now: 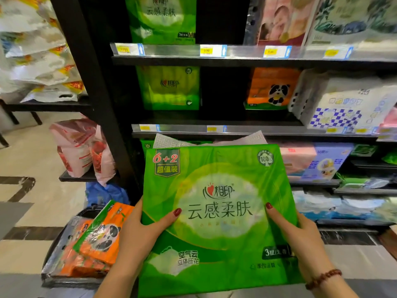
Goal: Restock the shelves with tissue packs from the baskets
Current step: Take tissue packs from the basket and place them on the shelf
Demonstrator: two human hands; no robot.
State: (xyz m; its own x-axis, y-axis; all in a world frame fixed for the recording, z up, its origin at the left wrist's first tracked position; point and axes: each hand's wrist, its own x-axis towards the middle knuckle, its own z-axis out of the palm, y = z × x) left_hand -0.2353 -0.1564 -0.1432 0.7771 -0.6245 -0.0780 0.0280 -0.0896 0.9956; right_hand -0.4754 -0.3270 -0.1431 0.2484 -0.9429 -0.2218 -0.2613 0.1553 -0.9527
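Observation:
A large green tissue pack [217, 211] fills the lower middle of the head view, held upright in front of the black shelves. My left hand [139, 231] grips its left edge, thumb on the front. My right hand [300, 235] grips its right edge the same way, with a bead bracelet on the wrist. Behind the pack's top edge sticks up a white embossed pack. A dark basket [64, 231] at the lower left holds orange panda tissue packs [101, 235].
The black shelf unit [236, 61] carries green packs [169, 87], an orange panda pack [272, 87] and white and blue packs [343, 106] to the right. Dark gaps lie between the green and orange packs. Bags [81, 147] stand on a rack at the left.

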